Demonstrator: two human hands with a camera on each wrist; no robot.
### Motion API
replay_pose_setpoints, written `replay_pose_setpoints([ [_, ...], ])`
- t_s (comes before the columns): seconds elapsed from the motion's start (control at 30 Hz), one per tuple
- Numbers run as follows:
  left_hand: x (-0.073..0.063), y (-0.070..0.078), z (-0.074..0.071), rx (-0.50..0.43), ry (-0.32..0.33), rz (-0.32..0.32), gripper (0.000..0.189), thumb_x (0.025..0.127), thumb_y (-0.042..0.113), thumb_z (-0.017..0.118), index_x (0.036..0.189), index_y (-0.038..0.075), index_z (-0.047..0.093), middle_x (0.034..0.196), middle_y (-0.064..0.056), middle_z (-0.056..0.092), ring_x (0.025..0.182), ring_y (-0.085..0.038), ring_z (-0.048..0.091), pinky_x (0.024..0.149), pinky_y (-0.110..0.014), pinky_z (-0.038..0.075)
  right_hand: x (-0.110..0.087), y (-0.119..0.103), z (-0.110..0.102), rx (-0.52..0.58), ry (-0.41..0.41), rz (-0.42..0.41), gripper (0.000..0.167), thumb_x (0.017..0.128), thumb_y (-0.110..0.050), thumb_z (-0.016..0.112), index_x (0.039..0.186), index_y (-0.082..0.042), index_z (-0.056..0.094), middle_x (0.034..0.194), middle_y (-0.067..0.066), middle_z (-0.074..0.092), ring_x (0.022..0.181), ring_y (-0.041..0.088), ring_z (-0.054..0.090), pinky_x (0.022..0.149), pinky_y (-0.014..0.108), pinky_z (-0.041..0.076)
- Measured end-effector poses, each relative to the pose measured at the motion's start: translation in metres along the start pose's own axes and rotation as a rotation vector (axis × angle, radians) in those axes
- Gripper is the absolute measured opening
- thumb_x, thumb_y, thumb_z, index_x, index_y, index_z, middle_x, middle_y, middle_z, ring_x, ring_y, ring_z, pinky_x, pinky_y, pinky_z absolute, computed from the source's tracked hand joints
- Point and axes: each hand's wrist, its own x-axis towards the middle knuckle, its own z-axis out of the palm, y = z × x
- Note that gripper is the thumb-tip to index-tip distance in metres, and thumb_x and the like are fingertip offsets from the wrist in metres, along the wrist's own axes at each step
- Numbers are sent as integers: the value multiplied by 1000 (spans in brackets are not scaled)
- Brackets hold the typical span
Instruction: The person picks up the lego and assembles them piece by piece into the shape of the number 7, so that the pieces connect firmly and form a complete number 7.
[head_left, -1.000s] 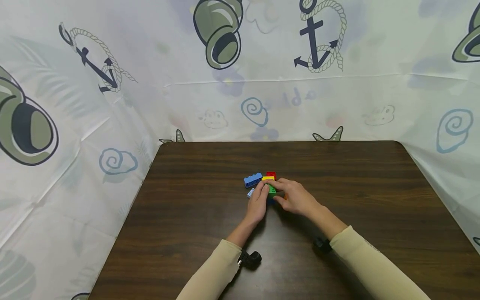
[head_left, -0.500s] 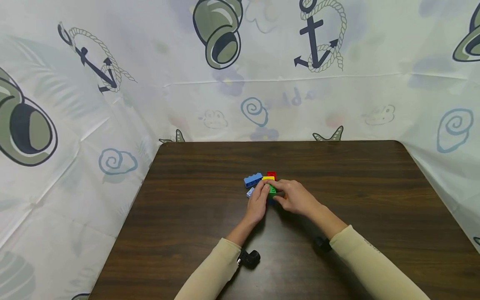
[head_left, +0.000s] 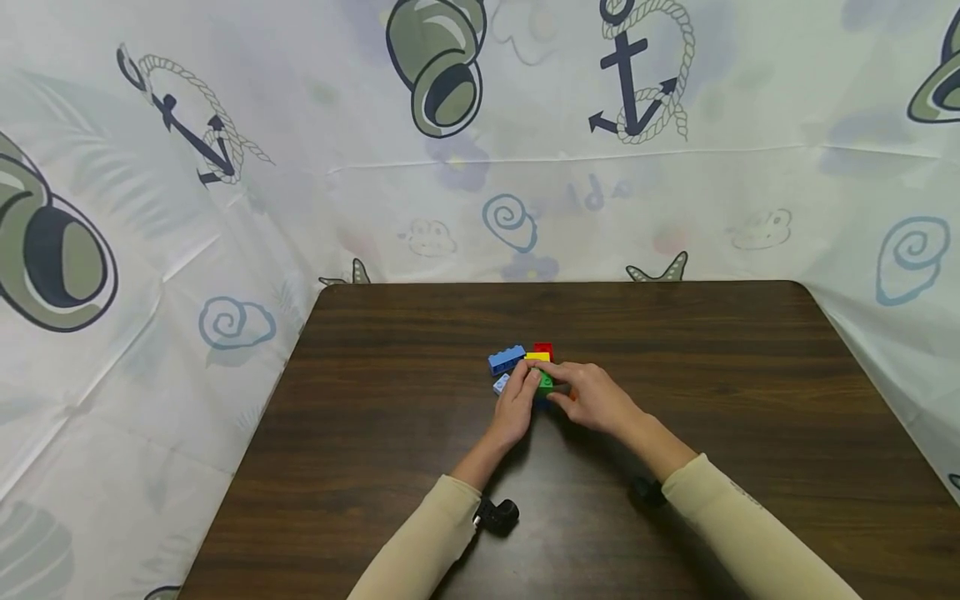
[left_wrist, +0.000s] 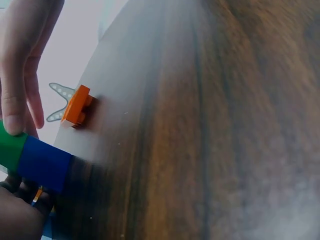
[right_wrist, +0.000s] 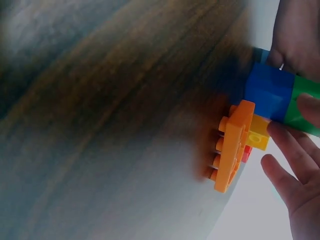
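Observation:
A green toy brick [head_left: 545,384] sits on a dark blue brick [left_wrist: 44,164], the two forming a small stack between my hands. My right hand [head_left: 600,398] pinches the green brick, thumb on the near face and fingers on the far side. From the left, my left hand [head_left: 514,410] holds the same stack, with its thumb beside the green brick and its other fingers partly hidden. An orange brick [right_wrist: 233,146] lies studs down on the table near my right fingers; in the head view my right hand covers it.
Behind the hands are a blue brick [head_left: 506,359], a yellow brick [head_left: 537,357] and a red brick [head_left: 543,347]. A pale blue brick [head_left: 501,384] lies left of my left hand. Everything stands on a dark wooden table [head_left: 360,433], with a patterned cloth [head_left: 300,225] hanging behind it.
Both hands keep their hold on the stack and hardly move. The loose bricks stay where they were; the orange one, partly visible earlier, is now covered by the right hand.

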Motion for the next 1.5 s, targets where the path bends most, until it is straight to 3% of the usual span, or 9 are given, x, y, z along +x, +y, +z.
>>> replay_pose_setpoints([
  [0.13,1,-3,0,-14,-11,14,27,106,6,36,125,-8,49,122,-22,55,114,-28,49,97,-37,38,1,3,-10,83,-98,61,61,88,-9,73,144,-18,51,81,9,68,48,7,46,52,24,44],
  [0.23,2,-9,2,-14,-11,9,28,106,7,36,125,-9,49,124,-23,55,114,-28,49,96,-35,39,2,8,-19,139,-127,150,53,89,-3,65,140,-16,56,77,7,67,56,12,55,54,28,47],
  [0.37,6,-28,9,-20,25,23,27,107,9,37,122,-7,53,119,-24,58,106,-30,53,88,-32,40,7,18,-22,136,-6,210,38,89,4,56,124,-5,66,110,9,70,90,20,65,76,39,55],
  [0.43,9,-39,11,-34,40,32,27,107,11,38,121,-4,54,115,-24,61,103,-31,55,85,-30,40,10,24,-19,93,21,209,33,91,2,59,122,-4,67,114,9,68,95,24,65,84,43,53],
  [0.67,11,-46,12,33,58,53,28,108,22,38,119,5,57,112,-10,63,101,-21,56,84,-31,43,18,34,-2,-37,-36,121,48,90,-5,70,136,-7,57,131,9,57,118,30,56,97,49,46],
  [0.93,10,-46,13,65,72,51,29,107,23,38,121,5,57,108,-8,61,97,-18,53,77,-31,39,23,38,12,-170,-55,64,44,89,-9,71,132,-14,63,124,6,58,110,25,55,92,43,49],
  [1.2,9,-46,13,36,68,44,30,107,13,37,122,-5,56,106,-18,61,96,-27,54,77,-29,38,20,37,12,-142,-32,134,37,86,-11,76,123,-11,67,118,5,61,105,24,60,93,43,50],
  [1.37,3,-19,9,18,68,39,26,106,6,38,119,-9,54,100,-21,60,92,-29,54,77,-27,39,20,35,8,-171,-44,188,35,84,-20,79,116,-11,69,116,4,64,105,24,59,93,44,50],
  [1.5,4,-32,11,12,74,43,29,107,11,37,121,-7,54,99,-19,59,89,-30,52,75,-27,37,19,36,4,-181,-47,222,34,83,-25,80,112,-11,69,111,4,66,100,23,59,93,43,50],
])
